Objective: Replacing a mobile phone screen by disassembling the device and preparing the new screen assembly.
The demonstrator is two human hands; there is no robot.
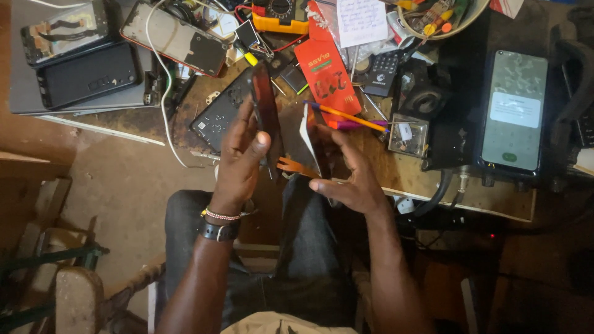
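Observation:
My left hand (pixel 240 158) grips a dark phone (pixel 265 111) held on edge, upright, above my lap. My right hand (pixel 349 176) holds a thin flat part (pixel 312 139), seen edge-on, close beside the phone, with an orange pry tool (pixel 296 166) sticking out from under its fingers toward the left hand. A beaded bracelet and a dark watch sit on my left wrist. Both hands hover just in front of the workbench edge.
The wooden workbench (pixel 470 192) carries a lit phone on a black stand (pixel 513 111) at the right, a red packet (pixel 327 71), an orange and purple pen (pixel 349 117), a phone back cover (pixel 219 114), opened phones (pixel 176 37), a multimeter (pixel 279 15) and cables.

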